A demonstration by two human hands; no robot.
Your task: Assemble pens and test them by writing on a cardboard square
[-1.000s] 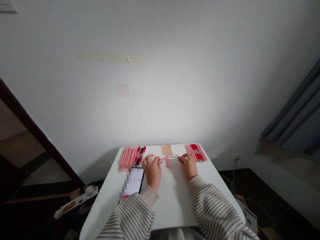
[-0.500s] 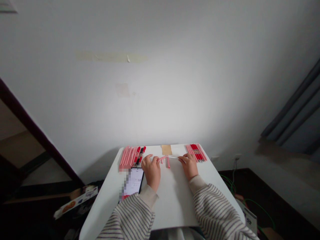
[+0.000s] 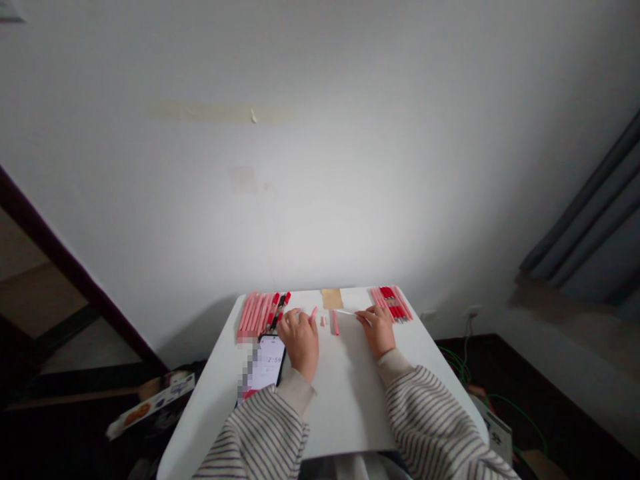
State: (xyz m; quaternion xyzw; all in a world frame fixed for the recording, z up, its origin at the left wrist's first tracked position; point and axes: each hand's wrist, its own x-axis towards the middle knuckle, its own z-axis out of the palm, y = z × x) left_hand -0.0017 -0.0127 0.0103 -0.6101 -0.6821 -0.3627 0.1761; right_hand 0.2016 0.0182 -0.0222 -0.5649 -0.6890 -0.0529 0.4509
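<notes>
Head view: left hand (image 3: 301,341) pinches pink tube (image 3: 314,312); right hand (image 3: 379,331), white rod (image 3: 346,312) at right end, likely light, bendable, best held centrally.

Pink piece (image 3: 315,311), white rod (image 3: 345,312) — apart

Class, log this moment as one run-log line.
left hand: holds pink pen piece; right hand: holds thin white rod; phone: on white table
</notes>
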